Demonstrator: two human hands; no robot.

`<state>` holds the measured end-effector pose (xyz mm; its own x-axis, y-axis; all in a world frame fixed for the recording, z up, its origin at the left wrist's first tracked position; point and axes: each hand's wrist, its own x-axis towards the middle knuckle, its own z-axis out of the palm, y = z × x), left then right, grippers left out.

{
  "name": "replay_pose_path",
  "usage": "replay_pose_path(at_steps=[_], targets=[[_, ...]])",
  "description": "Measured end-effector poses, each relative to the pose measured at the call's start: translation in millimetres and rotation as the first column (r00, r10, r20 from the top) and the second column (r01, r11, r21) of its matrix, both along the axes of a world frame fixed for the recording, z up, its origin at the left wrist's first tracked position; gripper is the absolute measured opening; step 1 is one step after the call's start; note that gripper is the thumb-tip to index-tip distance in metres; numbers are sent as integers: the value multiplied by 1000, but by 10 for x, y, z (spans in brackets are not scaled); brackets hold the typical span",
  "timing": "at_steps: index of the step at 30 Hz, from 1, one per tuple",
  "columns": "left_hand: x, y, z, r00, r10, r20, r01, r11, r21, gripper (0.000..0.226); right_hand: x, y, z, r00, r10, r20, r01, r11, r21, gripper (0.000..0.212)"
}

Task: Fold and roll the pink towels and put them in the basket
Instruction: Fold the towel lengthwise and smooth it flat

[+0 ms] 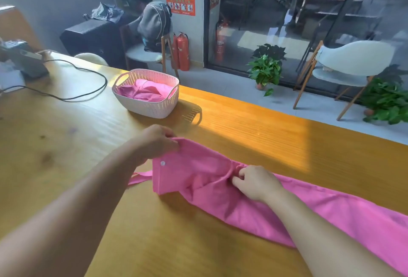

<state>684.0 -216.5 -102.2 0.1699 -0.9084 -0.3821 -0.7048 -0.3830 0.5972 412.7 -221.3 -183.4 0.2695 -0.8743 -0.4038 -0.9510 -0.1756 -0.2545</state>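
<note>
— What is seen nearest, at the bottom of the frame?

— A long pink towel (276,206) is laid across the wooden table (66,144), running from centre frame to the lower right corner. Its far corner is pinched by the left hand (157,141); a bunched fold at mid-frame is gripped by the curled fingers of the right hand (254,183). A white snap button (163,163) and a thin pink strap (140,177) are shown at the towel's left end.

— And beyond that?

— Just above centre, a pale woven basket (146,104) is set on the table, another pink towel (144,92) heaped inside. A black cable (88,93) is looped to its left, led to a grey device (24,60) at the left edge. Nothing is placed between the hands and the basket.

— The background?

— Two red fire extinguishers (182,52) are stood against a pillar, beside a chair (145,55) loaded with a grey backpack (155,23). Potted plants (266,70) and a white chair (348,67) are seen at the upper right, before glass doors.
</note>
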Motion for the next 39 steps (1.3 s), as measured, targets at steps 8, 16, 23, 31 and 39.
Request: replay_pose_path(at_steps=[8, 16, 23, 31, 39], targets=[[210, -280, -698, 906, 377, -191, -393, 918, -55, 67, 141, -39, -27, 997, -8, -80, 8, 1000, -4, 38], [342, 446, -780, 883, 329, -335, -345, 938, 11, 55, 203, -144, -137, 990, -34, -140, 33, 999, -10, 40], [203, 426, -965, 919, 264, -295, -350, 890, -293, 5, 325, 58, -264, 976, -171, -137, 147, 975, -167, 40], [413, 60, -934, 960, 281, -12, -270, 908, -321, 27, 244, 235, -338, 977, -140, -162, 105, 973, -207, 41], [523, 125, -997, 947, 322, -3, -313, 920, -237, 31, 229, 297, -291, 978, -97, -183, 69, 986, -154, 38]])
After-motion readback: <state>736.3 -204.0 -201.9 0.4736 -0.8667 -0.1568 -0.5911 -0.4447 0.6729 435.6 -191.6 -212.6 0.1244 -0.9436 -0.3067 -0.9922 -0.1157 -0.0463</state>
